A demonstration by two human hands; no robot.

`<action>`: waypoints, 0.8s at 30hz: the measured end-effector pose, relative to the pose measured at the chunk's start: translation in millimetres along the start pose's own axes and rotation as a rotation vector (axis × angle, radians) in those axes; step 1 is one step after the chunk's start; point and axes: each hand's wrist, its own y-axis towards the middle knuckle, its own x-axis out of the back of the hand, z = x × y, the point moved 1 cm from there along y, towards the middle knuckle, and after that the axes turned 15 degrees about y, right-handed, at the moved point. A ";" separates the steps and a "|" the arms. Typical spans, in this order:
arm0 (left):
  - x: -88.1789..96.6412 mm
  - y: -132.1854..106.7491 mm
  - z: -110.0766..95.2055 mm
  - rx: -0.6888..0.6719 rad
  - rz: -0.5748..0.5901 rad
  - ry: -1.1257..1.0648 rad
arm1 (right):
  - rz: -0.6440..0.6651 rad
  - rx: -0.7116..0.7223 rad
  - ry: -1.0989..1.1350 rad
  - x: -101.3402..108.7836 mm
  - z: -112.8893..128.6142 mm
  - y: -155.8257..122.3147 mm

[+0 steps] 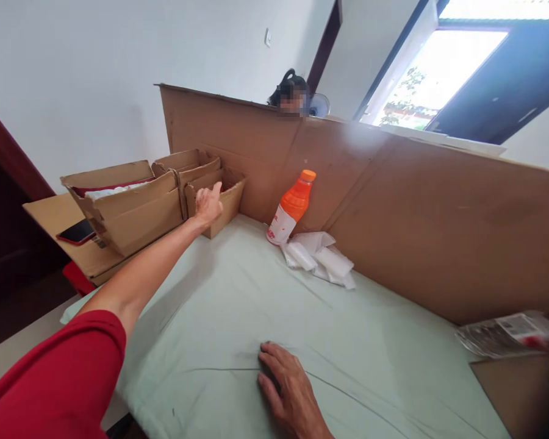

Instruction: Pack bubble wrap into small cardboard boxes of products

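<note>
My left hand [208, 204] reaches far forward to a small open cardboard box [226, 198] at the back left of the table. Its fingers curl at the box's near rim and touch it; what they hold, if anything, is hidden. My right hand [288, 390] lies flat, fingers spread, on the pale green cloth [219, 317] near the front edge and holds nothing. An orange bottle [293, 207] leans against the cardboard wall [393, 207]. White folded packets [322, 259] lie beside the bottle.
Two larger open cardboard boxes [132, 207] stand to the left, and a phone [75, 231] rests on a flap. Behind the cardboard wall sits another person [293, 91]. A plastic-wrapped printed pack [507, 332] lies at the right.
</note>
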 end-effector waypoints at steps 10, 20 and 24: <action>77.6 -130.6 14.9 -0.313 -0.002 -0.143 | -0.159 -0.370 0.158 13.0 -11.0 37.2; 22.1 -234.0 61.9 0.358 0.493 -0.527 | -0.182 -0.439 0.535 5.2 5.3 57.1; -2.6 -236.8 29.4 0.345 0.542 -0.534 | -0.292 -0.492 0.519 25.1 -4.8 24.3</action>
